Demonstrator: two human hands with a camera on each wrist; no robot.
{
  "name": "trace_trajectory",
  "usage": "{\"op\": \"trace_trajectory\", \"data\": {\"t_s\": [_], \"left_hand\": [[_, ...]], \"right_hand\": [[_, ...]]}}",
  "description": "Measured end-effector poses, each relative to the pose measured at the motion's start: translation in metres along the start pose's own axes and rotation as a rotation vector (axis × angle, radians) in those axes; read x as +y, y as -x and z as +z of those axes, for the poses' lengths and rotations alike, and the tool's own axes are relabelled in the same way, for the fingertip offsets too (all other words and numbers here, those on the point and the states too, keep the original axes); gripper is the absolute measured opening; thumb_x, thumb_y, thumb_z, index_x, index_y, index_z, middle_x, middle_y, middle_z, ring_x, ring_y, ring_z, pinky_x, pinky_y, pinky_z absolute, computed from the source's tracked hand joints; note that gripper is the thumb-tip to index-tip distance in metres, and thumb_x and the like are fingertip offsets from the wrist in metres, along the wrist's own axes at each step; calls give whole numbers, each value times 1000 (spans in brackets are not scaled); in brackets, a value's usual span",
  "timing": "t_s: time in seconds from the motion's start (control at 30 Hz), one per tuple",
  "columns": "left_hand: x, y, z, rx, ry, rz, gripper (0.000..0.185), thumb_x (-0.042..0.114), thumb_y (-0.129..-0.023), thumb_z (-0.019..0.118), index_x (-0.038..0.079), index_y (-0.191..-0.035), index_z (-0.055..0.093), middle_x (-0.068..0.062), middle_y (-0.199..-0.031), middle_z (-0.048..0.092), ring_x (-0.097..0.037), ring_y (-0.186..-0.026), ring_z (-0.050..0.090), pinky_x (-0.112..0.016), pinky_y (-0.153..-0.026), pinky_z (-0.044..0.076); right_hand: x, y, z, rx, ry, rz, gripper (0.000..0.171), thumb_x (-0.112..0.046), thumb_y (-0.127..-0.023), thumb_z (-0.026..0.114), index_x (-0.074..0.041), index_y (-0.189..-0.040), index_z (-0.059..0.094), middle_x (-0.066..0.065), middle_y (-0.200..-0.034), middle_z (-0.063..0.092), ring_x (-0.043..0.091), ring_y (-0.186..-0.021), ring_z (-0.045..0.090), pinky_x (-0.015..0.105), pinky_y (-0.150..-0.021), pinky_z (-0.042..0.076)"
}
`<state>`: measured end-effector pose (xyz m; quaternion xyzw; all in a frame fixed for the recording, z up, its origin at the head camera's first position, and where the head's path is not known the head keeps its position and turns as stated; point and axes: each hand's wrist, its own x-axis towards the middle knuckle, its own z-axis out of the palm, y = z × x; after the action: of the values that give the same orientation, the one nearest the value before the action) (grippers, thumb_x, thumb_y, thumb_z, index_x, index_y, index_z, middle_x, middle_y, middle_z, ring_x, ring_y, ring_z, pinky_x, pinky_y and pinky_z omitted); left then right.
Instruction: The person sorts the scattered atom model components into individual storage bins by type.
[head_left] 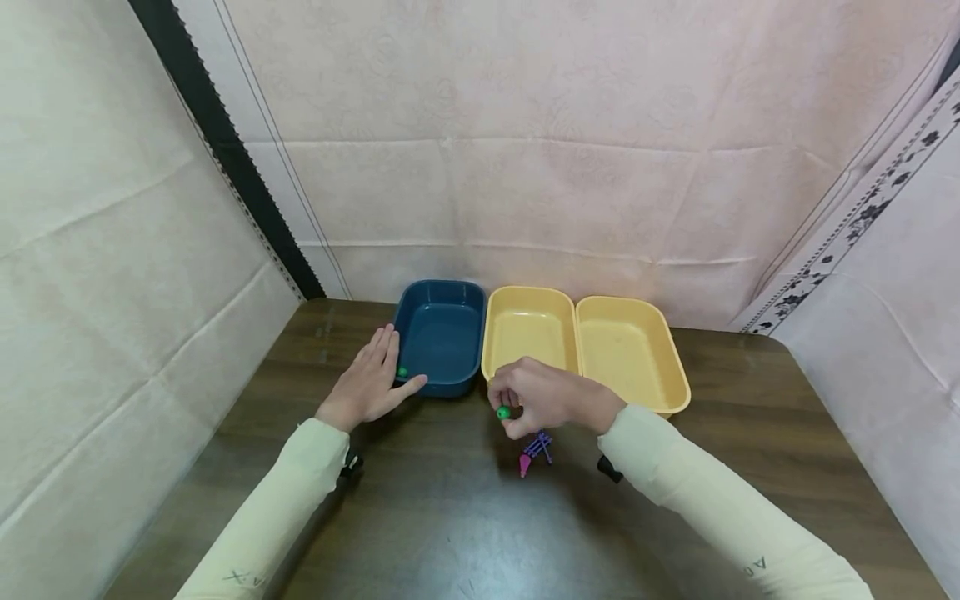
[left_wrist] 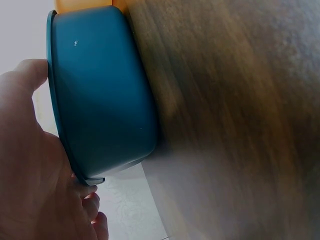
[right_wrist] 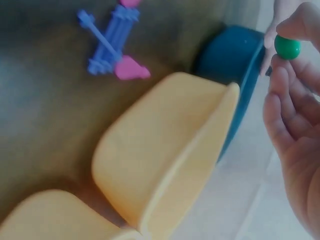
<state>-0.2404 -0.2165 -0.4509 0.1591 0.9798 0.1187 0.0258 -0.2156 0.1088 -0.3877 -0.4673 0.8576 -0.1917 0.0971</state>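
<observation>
Nearest, purple and pink pieces (head_left: pixel 536 451) lie on the table (head_left: pixel 450 517). Just beyond, the right hand (head_left: pixel 551 398) pinches a green bead (head_left: pixel 503 412); keep that pinch steady. Left hand (head_left: pixel 371 383), fingers flat, steadies the blue tray (head_left: pixel 441 337), perhaps holding another bead.

Two yellow trays (head_left: pixel 645 329) side by side on wooden table (head_left: pixel 450 517).

Head cam overhead; wrist cams close, sharing blue tray (head_left: pixel 440 337).
</observation>
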Motion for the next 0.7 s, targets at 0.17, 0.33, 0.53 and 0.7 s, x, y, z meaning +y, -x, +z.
{"op": "trace_trajectory", "data": {"t_s": [0.17, 0.33, 0.53, 0.7], "left_hand": [[-1, 0, 1, 6, 4, 5, 109, 75, -101, 41, -4, -168, 7, -22, -178, 3, -43, -166, 6, -59, -134, 15], [-1, 2, 0, 10, 4, 1, 108, 74, -102, 43, -4, -168, 7, -22, -178, 3, -42, -166, 6, -58, -134, 15], [-1, 2, 0, 9, 1, 1, 108, 74, -101, 42, -3, -168, 6, -21, -178, 2, -41, -166, 5, -58, -134, 15], [0, 1, -1, -3, -3, -8, 109, 75, -101, 41, -3, -168, 5, -21, -178, 1, -41, -166, 4, -57, -134, 14]], "right_hand": [[1, -13, -15, 15, 18, 36, 13, -19, -85, 83, -17, -90, 71, -2, -85, 68, 19, -81, 66, 19, -70, 56], [3, -28, -27, 41, 44, 29, 12, -19, -85, 81, -16, -90, 71, -1, -84, 68, 17, -81, 64, 20, -71, 56], [9, -46, -32, 70, 49, 56, 12, -19, -88, 81, -15, -92, 71, 0, -89, 67, 20, -86, 65, 22, -75, 57], [16, -60, -32, 85, 45, 92, 13, -20, -90, 81, -14, -97, 73, 3, -94, 69, 21, -89, 65, 23, -78, 58]]}}
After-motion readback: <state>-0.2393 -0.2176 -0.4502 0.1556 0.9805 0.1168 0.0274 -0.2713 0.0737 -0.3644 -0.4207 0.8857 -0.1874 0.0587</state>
